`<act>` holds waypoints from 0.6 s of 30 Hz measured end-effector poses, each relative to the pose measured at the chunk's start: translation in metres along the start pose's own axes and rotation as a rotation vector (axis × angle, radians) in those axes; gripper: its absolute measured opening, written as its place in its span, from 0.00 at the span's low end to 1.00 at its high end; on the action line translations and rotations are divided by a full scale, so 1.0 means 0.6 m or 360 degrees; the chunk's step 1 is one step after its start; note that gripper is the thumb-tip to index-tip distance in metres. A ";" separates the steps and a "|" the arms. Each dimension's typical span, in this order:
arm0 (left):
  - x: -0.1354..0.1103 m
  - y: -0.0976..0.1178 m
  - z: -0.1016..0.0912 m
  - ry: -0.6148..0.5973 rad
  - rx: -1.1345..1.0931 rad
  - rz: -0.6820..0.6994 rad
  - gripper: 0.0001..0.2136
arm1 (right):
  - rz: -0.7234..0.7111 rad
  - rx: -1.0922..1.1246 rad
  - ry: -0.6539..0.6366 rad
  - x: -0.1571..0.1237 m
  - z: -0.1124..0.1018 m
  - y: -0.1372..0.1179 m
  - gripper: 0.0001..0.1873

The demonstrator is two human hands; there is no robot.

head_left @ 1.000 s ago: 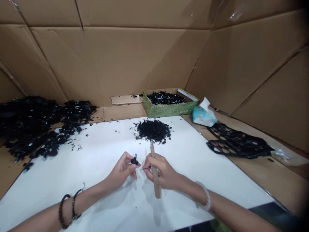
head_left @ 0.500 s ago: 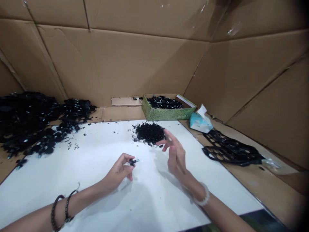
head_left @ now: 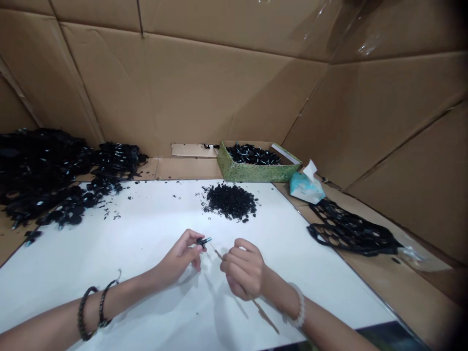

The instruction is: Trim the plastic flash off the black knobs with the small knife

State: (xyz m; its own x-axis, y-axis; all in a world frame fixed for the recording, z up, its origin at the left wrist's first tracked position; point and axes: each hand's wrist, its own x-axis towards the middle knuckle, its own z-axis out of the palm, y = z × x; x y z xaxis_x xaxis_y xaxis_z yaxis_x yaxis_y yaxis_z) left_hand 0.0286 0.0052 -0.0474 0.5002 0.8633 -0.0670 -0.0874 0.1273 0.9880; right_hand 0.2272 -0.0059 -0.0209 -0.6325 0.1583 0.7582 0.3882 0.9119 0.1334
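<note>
My left hand (head_left: 181, 258) pinches a small black part with a short metal pin (head_left: 203, 241) just above the white sheet (head_left: 153, 273). My right hand (head_left: 243, 268) is closed round a thin wooden stick (head_left: 265, 314). The stick's tip points toward the black part and lies close to it; its other end trails back under my wrist. A heap of tiny black rings (head_left: 230, 201) sits on the sheet beyond both hands.
A green box (head_left: 256, 170) of black parts stands at the back. A big pile of black pieces (head_left: 51, 178) covers the left side. A tissue pack (head_left: 306, 187) and black perforated sheets (head_left: 351, 229) lie at the right. Cardboard walls surround the area.
My right hand, spread open near the ring heap half a second ago, has drawn back and closed round the stick, its tip now by the black part. My left hand kept still.
</note>
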 end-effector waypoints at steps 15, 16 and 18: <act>0.000 0.005 0.003 -0.0015 -0.0026 -0.0010 0.14 | -0.0002 -0.0089 -0.0097 0.006 0.000 -0.005 0.09; 0.000 0.006 0.003 -0.0020 -0.0029 -0.0007 0.14 | -0.0001 -0.0094 -0.0102 0.007 0.000 -0.005 0.09; 0.000 0.005 0.002 -0.0023 -0.0039 0.0008 0.14 | -0.0006 -0.0104 -0.0106 0.007 -0.001 -0.005 0.09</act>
State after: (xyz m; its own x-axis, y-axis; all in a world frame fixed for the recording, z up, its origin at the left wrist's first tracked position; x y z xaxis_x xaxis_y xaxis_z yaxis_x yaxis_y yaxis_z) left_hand 0.0295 0.0050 -0.0440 0.5121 0.8569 -0.0599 -0.1110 0.1351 0.9846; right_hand 0.2235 -0.0082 -0.0177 -0.6763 0.1821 0.7138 0.4276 0.8860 0.1792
